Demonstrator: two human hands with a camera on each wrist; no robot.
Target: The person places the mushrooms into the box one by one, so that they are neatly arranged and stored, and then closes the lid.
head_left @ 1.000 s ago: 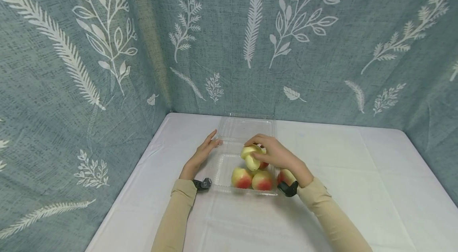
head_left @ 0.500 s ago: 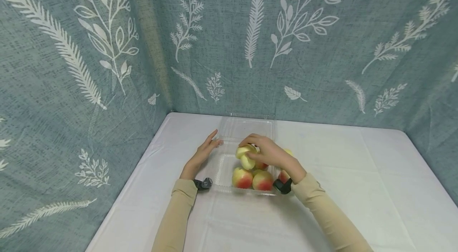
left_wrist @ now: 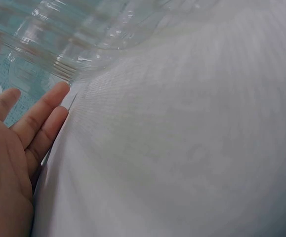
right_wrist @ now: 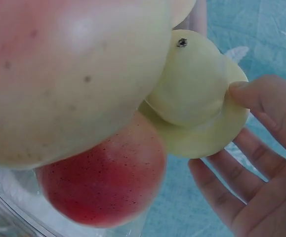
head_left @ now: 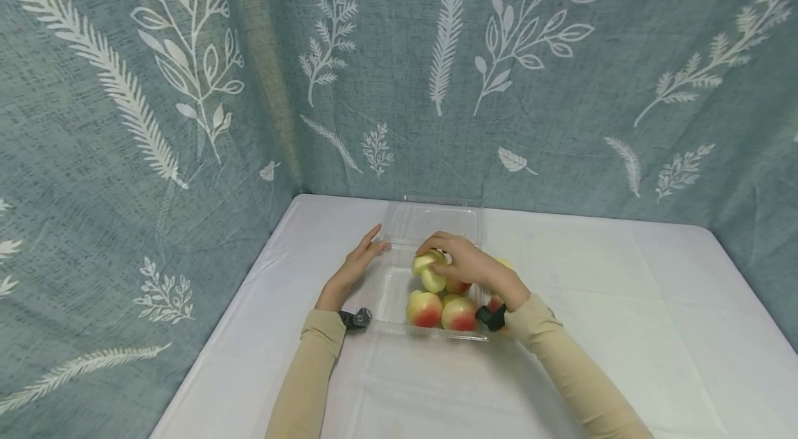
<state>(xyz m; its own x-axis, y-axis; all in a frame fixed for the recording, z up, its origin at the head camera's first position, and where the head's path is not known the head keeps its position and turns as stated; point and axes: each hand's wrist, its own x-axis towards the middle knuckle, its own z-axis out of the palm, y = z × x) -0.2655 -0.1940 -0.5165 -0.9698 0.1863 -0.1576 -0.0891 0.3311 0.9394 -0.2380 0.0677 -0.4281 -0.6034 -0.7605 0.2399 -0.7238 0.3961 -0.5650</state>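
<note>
My right hand holds a pale yellow-green fruit over the open clear plastic container. In the right wrist view, thumb and fingers grip its wide rim; a rounded knob with a dark star-shaped end bulges from it. Several peach-like red-and-yellow fruits are in the container, two of them, a left one and a right one, at the front. My left hand rests with extended fingers beside the container's left side. In the left wrist view, the fingertips are close to the clear plastic wall.
The container's clear lid lies folded back behind it. More red-and-yellow fruit shows right of the container, partly hidden by my right wrist. A white cloth covers the table; a blue-green leaf-patterned curtain hangs behind and at the sides.
My right hand has shifted slightly left with the yellow-green fruit, then stays nearly still. My left hand keeps its place.
</note>
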